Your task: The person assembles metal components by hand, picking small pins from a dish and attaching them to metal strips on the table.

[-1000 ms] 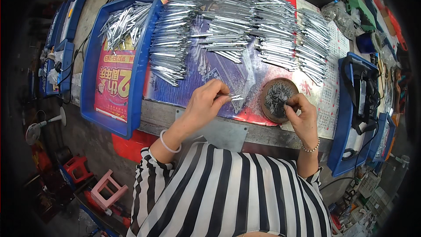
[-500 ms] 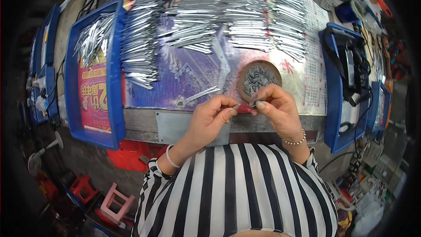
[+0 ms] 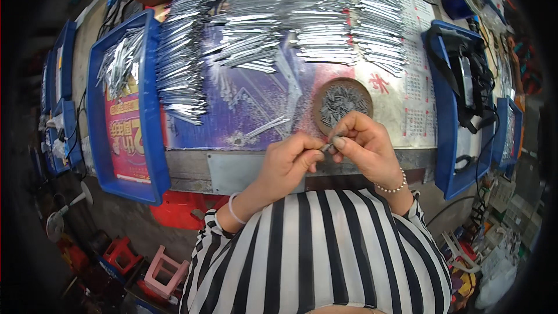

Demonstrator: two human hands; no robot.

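My left hand point(image 3: 290, 163) and my right hand point(image 3: 367, 146) meet fingertip to fingertip over the table's front edge. Between their pinched fingers shows a small grey metal piece point(image 3: 327, 147), mostly covered, so its kind is unclear. Just beyond my right hand stands a round brown bowl point(image 3: 318, 117) holding many short grey metal pieces point(image 3: 345, 103). A few thin metal rods point(image 3: 268, 126) lie on the table past my left hand. Farther back, similar silver rods point(image 3: 183, 64) are laid out in several long stacks.
A blue tray point(image 3: 158, 110) with loose rods stands at the left. On the right, another blue tray point(image 3: 444, 157) holds black straps point(image 3: 474, 96). A metal plate point(image 3: 238, 170) covers part of the front edge. Stools point(image 3: 165, 273) stand on the floor at lower left.
My hands were apart; now their fingertips have come together at the small metal piece. The left hand has moved right toward the right hand. The view has shifted slightly.
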